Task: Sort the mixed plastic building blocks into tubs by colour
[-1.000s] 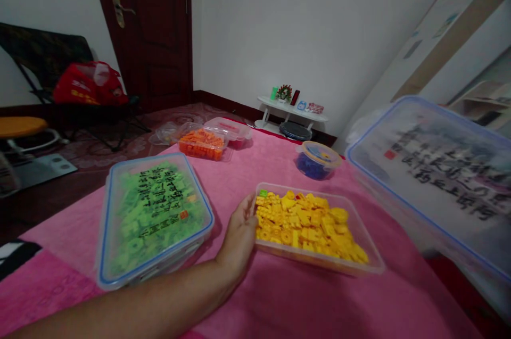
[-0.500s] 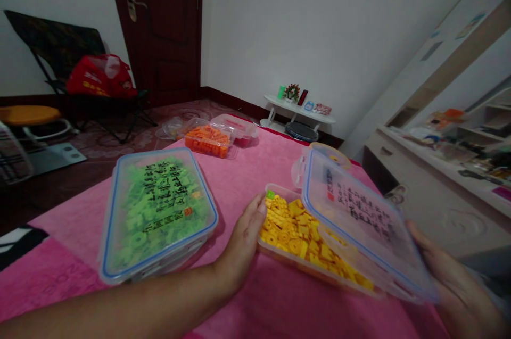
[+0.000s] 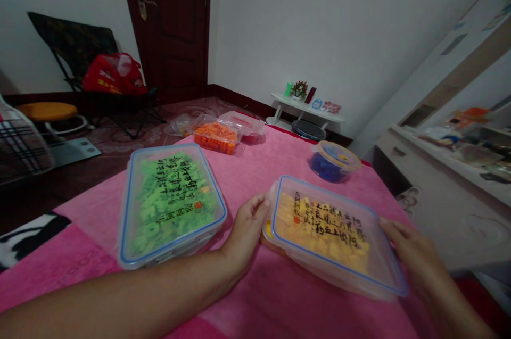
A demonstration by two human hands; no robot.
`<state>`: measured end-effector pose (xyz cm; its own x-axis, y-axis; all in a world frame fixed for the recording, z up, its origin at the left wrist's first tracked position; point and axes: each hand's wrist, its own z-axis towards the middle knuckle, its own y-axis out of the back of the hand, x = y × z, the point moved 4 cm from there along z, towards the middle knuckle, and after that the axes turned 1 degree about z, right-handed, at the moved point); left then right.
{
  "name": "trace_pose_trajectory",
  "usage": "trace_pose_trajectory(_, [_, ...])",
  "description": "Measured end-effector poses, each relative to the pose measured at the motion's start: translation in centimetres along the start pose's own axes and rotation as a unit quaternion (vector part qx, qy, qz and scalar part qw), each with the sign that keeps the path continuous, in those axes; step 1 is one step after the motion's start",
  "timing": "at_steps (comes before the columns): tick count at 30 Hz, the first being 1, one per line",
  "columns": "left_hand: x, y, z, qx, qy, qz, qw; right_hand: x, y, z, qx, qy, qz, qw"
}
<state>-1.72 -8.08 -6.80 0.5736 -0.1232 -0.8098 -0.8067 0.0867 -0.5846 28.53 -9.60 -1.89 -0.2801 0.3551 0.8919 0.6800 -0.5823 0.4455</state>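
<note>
A clear box of yellow bricks lies on the pink cloth in front of me, with a blue-rimmed lid bearing black writing resting on top of it. My left hand cups the box's left end, its thumb against the rim. At the right end my right hand grips the edge of the lid and box, fingers curled. To the left lies a lidded box of green bricks.
At the far edge sit an open tub of orange bricks, a lidded tub and a round tub of blue bricks. A folding chair with a red bag, a small white table and a cabinet stand around.
My right hand has brought the lid down from the right and set it onto the yellow box. The left hand has stayed at the box's left end. The view has shifted right.
</note>
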Motion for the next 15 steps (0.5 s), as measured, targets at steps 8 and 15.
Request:
trace_pose_trajectory(8, [0.1, 0.5, 0.2, -0.071, 0.005, 0.025, 0.997, -0.3, -1.2, -0.5, 0.024, 0.030, -0.077, 0.996])
trace_pose_trajectory(15, [-0.2, 0.0, -0.2, -0.037, -0.006, -0.006, 0.999, -0.5, -1.8, -0.3, 0.018, 0.071, -0.072, 0.995])
